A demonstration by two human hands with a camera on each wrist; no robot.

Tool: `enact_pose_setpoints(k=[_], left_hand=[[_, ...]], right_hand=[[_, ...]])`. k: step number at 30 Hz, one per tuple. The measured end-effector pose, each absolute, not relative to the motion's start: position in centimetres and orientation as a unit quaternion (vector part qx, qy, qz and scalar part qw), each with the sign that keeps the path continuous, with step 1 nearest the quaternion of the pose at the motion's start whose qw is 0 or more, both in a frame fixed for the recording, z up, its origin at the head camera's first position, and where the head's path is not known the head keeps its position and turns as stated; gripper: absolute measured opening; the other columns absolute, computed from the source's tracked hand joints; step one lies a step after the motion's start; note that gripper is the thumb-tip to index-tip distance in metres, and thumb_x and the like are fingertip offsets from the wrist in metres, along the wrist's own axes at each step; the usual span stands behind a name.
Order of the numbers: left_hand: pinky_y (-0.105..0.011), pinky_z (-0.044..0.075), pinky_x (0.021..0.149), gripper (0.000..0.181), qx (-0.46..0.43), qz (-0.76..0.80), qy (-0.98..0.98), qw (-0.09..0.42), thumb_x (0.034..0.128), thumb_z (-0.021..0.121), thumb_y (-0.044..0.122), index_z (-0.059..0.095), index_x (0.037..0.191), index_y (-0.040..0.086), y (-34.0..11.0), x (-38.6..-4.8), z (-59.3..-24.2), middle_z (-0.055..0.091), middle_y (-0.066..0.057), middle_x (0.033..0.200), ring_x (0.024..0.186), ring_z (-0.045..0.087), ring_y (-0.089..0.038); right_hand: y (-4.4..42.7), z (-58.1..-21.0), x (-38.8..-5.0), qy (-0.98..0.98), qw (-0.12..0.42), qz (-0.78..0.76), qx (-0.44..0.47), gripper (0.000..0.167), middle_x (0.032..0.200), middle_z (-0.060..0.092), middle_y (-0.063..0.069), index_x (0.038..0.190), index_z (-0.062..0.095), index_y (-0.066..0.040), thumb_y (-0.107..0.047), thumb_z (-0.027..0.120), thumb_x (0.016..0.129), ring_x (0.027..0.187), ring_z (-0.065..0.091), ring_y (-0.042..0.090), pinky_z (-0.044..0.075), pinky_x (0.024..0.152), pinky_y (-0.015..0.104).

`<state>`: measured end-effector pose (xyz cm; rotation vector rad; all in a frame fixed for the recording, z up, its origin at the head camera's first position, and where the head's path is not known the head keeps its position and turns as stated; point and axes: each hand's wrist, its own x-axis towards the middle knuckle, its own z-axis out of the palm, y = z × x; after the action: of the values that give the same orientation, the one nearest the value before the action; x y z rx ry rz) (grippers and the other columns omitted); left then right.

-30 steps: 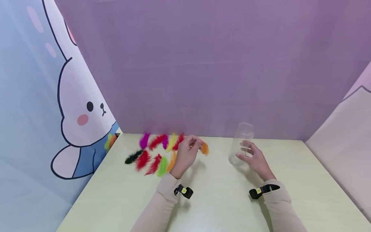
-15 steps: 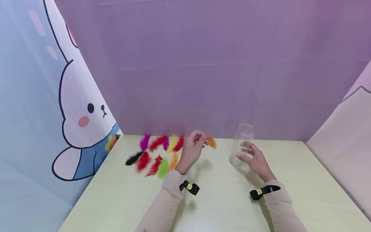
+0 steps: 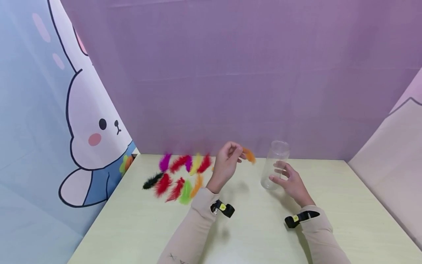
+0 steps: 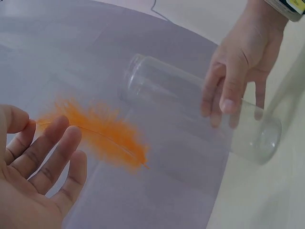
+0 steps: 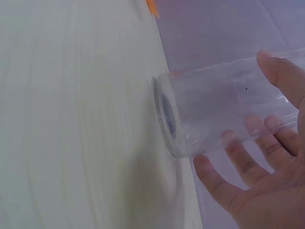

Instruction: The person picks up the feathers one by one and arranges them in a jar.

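Between thumb and forefinger my left hand (image 3: pixel 226 165) pinches an orange feather (image 3: pixel 249 155) by its quill end, above the table. Its other fingers are spread beside the feather (image 4: pixel 102 133) in the left wrist view. To the right stands a clear, open-topped jar (image 3: pixel 273 156), upright on the table. My right hand (image 3: pixel 293 185) holds the jar, with the thumb on the near side and the fingers round the far side, seen through the clear wall (image 5: pixel 209 102). The feather is left of the jar's mouth, apart from it.
Several loose feathers lie at the left of the pale table (image 3: pixel 250 234): a black feather (image 3: pixel 152 181), a green feather (image 3: pixel 186 192), a yellow feather (image 3: pixel 196 164), an orange feather (image 3: pixel 197 186), plus red and purple ones. A purple cloth (image 3: pixel 244 80) hangs behind the table.
My left hand has moved right and upward, away from the loose feathers, carrying the orange feather toward the jar. The right hand and the jar have stayed in place.
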<state>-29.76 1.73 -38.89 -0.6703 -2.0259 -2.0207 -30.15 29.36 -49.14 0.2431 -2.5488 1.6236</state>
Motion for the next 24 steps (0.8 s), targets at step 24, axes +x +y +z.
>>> enact_pose_setpoints(k=[24], left_hand=[[-0.032,0.06,0.081,0.022,-0.265,-0.714,-0.642,0.086,0.107,0.054,0.022,0.059,0.109,0.001,5.2,-30.2,-36.2,0.074,-0.022,0.111,0.093,0.071,-0.036]], right_hand=[[29.3,-49.2,-30.0,-0.837,0.059,0.538,0.085,0.075,0.155,0.048,0.015,0.153,0.04,-0.01,-0.034,0.077,0.092,0.139,0.051,0.04,0.05,0.104,0.05]])
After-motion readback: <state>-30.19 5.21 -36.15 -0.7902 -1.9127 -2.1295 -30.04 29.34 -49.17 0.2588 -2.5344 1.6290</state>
